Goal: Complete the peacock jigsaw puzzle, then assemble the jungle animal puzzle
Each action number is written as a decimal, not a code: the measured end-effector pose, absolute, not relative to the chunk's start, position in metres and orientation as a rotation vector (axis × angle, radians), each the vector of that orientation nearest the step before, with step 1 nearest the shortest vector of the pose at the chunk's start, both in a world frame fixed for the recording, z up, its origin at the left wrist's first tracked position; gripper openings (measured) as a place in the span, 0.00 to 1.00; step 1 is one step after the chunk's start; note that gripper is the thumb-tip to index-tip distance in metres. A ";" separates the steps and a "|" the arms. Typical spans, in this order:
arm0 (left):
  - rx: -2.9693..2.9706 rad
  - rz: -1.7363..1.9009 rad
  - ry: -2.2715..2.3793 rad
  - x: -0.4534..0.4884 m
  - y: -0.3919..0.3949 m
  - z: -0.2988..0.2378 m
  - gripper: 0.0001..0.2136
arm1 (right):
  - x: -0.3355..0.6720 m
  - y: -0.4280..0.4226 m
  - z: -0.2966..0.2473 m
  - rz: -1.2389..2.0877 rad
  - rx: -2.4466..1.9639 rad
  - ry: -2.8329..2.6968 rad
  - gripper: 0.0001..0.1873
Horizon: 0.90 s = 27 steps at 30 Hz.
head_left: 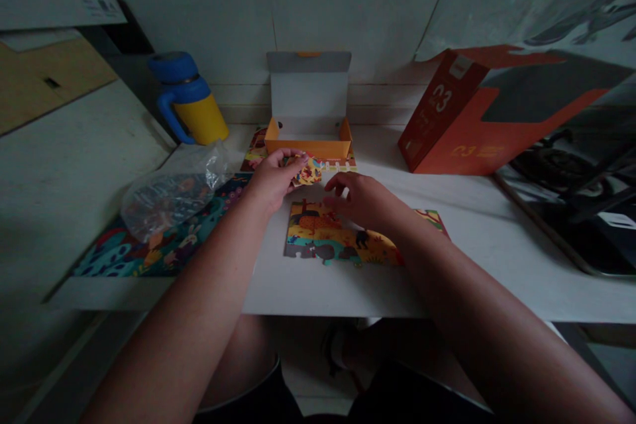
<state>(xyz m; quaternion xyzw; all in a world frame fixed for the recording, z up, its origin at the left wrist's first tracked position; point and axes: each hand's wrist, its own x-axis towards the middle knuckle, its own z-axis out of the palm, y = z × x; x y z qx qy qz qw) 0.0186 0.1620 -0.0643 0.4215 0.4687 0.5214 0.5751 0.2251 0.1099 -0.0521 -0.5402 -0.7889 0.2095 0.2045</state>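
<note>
My left hand (278,179) is closed on a few colourful puzzle pieces (309,172), held as a small stack between thumb and fingers. To its right, my right hand (365,199) hovers over a partly joined jigsaw puzzle (322,238) with animal pictures on a yellow ground. Its fingers are curled and apart, with nothing visible in them. The forearm covers part of the puzzle's right side. Just beyond my hands stands an orange box (308,146) with its lid up, resting on another colourful picture sheet (256,146).
At the left, a crumpled clear plastic bag (169,202) lies on a dark blue illustrated sheet (114,255). Behind it stands a blue and yellow jug (201,116). A large orange-red carton (452,122) leans at the right, beside a black stove (586,212).
</note>
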 end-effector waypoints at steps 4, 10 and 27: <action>1.133 1.150 1.095 0.021 0.158 -0.066 0.16 | 0.228 0.116 -0.055 0.563 -1.524 -1.843 0.11; 1.326 1.035 0.857 0.024 0.152 -0.070 0.18 | 0.230 0.123 -0.059 0.766 -1.472 -1.725 0.20; 1.052 1.033 0.915 0.022 0.155 -0.062 0.16 | 0.246 0.133 -0.045 1.232 -1.279 -1.111 0.09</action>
